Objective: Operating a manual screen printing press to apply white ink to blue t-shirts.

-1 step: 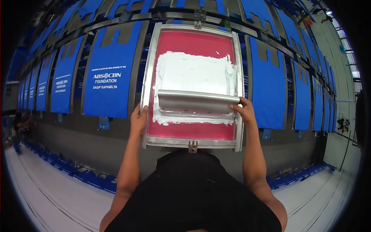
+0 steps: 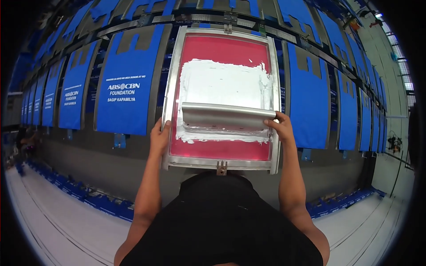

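Observation:
A silk-screen frame (image 2: 165, 133) with metal bars lies in front of me. Its mesh (image 2: 213, 151) is red, and thick white ink (image 2: 222, 84) covers the middle. Across the lower part of the ink rests a long metal squeegee (image 2: 222, 114), its lower edge smeared with white. My left hand (image 2: 160, 136) is closed round the left bar of the frame, thumb on top. At the squeegee's right end my right hand (image 2: 283, 127) pinches it, close to the frame's right bar. What lies under the screen is hidden.
Blue cut-out bags (image 2: 128, 88) lie flat on dark boards to the left, several with white print. More blue bags (image 2: 307, 93) lie on the right and beyond the screen. A metal clamp (image 2: 222, 168) sits at the frame's near edge. A person (image 2: 27, 141) is at the far left.

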Demonstrator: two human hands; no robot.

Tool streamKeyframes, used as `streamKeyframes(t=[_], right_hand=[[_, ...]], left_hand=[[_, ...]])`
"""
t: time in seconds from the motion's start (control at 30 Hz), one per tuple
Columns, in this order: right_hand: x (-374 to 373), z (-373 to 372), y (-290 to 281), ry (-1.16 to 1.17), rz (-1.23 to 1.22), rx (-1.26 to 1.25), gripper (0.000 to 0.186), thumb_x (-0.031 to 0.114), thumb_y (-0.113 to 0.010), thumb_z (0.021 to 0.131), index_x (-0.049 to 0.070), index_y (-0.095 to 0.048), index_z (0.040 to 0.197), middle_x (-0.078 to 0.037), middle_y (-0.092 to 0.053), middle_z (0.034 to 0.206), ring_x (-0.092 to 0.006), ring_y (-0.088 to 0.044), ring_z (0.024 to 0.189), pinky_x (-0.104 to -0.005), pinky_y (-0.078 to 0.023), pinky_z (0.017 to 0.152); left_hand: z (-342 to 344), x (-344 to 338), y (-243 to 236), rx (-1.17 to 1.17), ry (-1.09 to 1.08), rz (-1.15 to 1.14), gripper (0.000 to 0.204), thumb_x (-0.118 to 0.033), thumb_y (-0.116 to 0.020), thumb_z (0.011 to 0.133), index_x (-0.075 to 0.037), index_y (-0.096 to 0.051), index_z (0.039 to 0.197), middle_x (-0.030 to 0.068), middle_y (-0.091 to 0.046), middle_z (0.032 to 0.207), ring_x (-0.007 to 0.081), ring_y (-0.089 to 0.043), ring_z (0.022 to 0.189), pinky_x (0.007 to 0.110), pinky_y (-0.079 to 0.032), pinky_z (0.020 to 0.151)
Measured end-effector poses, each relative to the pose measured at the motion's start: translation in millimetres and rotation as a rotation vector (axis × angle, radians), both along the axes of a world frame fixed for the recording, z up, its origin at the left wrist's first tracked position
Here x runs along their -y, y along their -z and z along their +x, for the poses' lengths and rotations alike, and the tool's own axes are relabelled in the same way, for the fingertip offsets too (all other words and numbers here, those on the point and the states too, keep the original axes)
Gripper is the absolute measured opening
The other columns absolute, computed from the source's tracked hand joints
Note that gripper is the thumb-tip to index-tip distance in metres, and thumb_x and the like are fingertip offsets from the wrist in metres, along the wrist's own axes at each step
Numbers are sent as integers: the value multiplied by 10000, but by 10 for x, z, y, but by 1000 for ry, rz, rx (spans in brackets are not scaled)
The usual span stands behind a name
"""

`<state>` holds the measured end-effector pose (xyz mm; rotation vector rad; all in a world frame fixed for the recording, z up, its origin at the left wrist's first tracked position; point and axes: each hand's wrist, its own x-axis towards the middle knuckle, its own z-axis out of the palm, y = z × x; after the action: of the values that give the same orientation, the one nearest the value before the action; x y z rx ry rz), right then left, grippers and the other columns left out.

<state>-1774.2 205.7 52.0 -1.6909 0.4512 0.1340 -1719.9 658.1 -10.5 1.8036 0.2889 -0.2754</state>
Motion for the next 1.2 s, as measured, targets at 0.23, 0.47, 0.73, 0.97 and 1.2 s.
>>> streamKeyframes(t=[0.23,0.47,0.73,0.97,1.2], right_hand=[[184,-78,-4,16,-14,67,342,118,-799,691,7,-689,996,-36,-665,868,-121,-597,774,-271,-475,722],[505,-164,-26,67,28,56,368,90,-777,715,-5,-678,1056,-50,-672,919,-138,-604,853,-273,-462,805],[275,162,243,-7,-121,31,386,202,-792,713,-20,-677,1007,-34,-633,832,-118,-554,765,-267,-427,694],[225,283,221,-33,-10,-8,451,162,-803,717,-37,-652,1092,-70,-649,909,-143,-576,857,-280,-443,794],[28,347,274,-44,-13,34,381,173,-800,709,-20,-679,1014,-54,-659,869,-131,-581,795,-274,-454,743]], left_hand=[[44,174,-164,64,12,-54,462,-330,-626,930,-16,-577,1265,99,-664,1122,138,-583,1018,290,-453,902],[116,585,-184,-49,80,-73,446,-304,-613,941,-29,-560,1288,93,-653,1144,136,-568,1036,276,-444,898],[373,327,-46,-34,33,110,437,-329,-597,950,-42,-570,1279,114,-657,1147,151,-582,1015,294,-450,894],[451,195,187,-7,20,10,600,-393,-604,939,22,-481,1354,142,-604,1241,181,-565,1091,289,-421,943],[401,-77,140,58,12,-70,560,-381,-611,937,15,-516,1322,133,-615,1219,174,-570,1091,299,-431,937]])
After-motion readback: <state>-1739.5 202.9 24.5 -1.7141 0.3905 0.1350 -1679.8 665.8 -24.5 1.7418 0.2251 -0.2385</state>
